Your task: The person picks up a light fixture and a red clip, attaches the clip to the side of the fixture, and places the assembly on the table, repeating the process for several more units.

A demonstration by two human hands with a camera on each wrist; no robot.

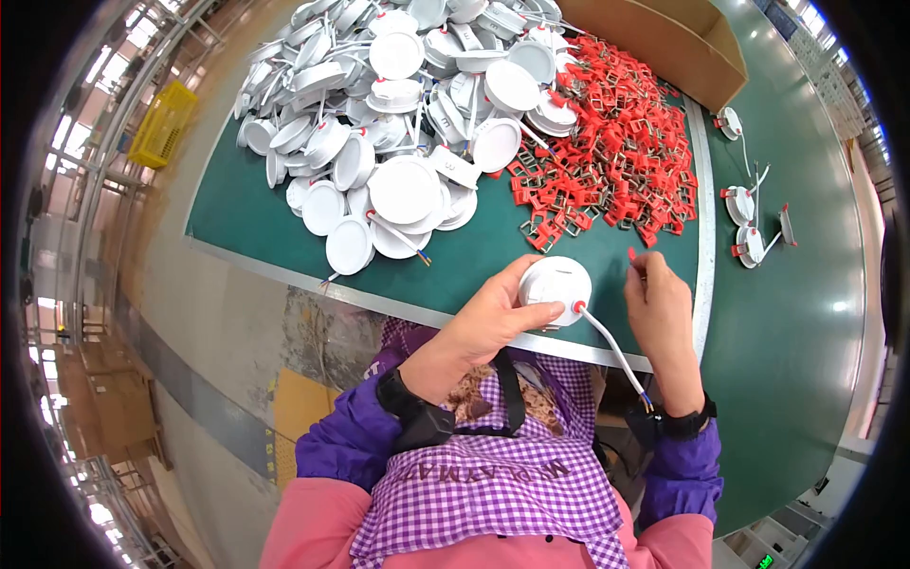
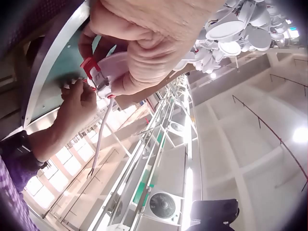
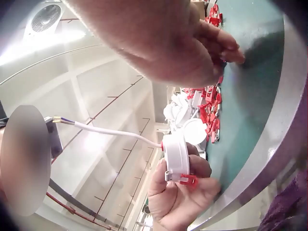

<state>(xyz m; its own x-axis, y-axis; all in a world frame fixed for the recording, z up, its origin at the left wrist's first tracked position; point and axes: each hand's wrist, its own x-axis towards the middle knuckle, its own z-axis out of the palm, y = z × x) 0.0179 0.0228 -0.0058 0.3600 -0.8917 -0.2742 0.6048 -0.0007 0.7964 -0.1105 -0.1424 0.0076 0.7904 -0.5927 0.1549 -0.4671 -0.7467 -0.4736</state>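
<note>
My left hand [image 1: 483,318] grips a round white downlight [image 1: 557,283] by its rim, near the table's front edge, thumb across its back. A white cable [image 1: 611,343] with bare wire ends runs from a red grommet on the housing towards my right wrist. One red spring clip [image 3: 189,181] sits on the lamp's side, showing in both wrist views. To the right of the lamp, my right hand [image 1: 661,303] has its fingers bent together and pinches a small red clip [image 1: 632,254], mostly hidden by the fingers.
A large heap of white downlights [image 1: 403,190] covers the table's left and back. Beside it lies a pile of red clips [image 1: 626,142], with a cardboard box [image 1: 664,38] behind. Past a metal strip [image 1: 703,190], several lamps with clips [image 1: 739,204] lie on the green surface.
</note>
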